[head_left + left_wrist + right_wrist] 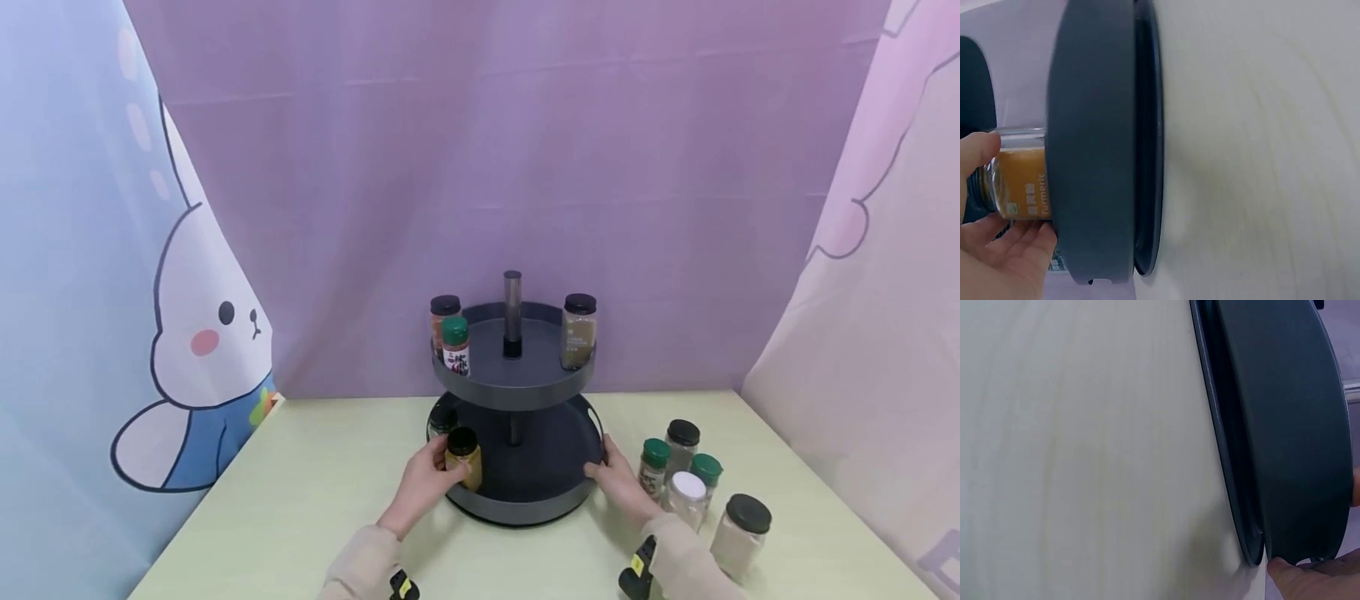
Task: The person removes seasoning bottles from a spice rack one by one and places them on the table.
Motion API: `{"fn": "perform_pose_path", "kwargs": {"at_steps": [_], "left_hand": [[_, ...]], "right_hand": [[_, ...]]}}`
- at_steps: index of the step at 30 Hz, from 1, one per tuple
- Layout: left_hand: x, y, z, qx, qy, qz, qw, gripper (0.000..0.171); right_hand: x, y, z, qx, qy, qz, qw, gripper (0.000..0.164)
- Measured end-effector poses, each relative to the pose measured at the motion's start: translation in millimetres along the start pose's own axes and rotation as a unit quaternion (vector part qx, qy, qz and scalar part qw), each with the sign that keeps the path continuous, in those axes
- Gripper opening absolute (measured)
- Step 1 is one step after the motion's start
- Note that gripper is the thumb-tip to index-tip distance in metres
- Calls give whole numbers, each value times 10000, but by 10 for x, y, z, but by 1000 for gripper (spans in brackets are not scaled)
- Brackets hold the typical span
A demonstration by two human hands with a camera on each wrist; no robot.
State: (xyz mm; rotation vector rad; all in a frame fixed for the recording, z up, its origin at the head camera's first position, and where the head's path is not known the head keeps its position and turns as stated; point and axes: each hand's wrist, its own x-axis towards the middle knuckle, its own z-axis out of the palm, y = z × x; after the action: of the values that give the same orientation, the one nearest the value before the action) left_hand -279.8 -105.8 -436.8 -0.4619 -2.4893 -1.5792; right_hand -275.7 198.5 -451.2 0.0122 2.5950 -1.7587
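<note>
Far left of the work: left hand (426,482), just outside the left front rim of the lower tier (519,510). It pinches the turmeric jar (467,472), thumb on one side, fingers on the other, high on the body below the black lid. Label reads "Turmeric" in the left wrist view.

Key relation: jar is to the right of the left palm, just inside the rim, long axis roughly vertical, lid up. Bottom part is hidden by the tier wall in the left wrist view; cannot tell if the base touches the tier floor. Left hand is the near one; right hand is well apart, across the tier.

Just behind the turmeric jar, on the same tier: a dark-lidded jar (442,419), partly hidden. Above, on the left of the upper tier (517,395): a black-lidded jar (446,310) and a green-lidded jar (455,343), side by side. Middle: metal post (513,304). Right of the post, same tier: a tan powder jar (578,337).

Right edge of the lower tier: right hand (621,482) grips the rim by the cut-out, thumb inward; no jar in it.

Far right, on the table (300,500): five jars, nearest corner one a large black-lidded container (738,540).
</note>
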Motion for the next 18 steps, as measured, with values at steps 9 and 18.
{"fn": "perform_pose_path", "kwargs": {"at_steps": [9, 18], "left_hand": [[26, -9, 109, 1004, 346, 34, 9943, 70], [11, -24, 152, 1206, 600, 180, 9907, 67]], "right_hand": [[-29, -27, 21, -23, 136, -60, 9999, 72], [-19, 10, 36, -88, 175, 73, 9998, 72]]}}
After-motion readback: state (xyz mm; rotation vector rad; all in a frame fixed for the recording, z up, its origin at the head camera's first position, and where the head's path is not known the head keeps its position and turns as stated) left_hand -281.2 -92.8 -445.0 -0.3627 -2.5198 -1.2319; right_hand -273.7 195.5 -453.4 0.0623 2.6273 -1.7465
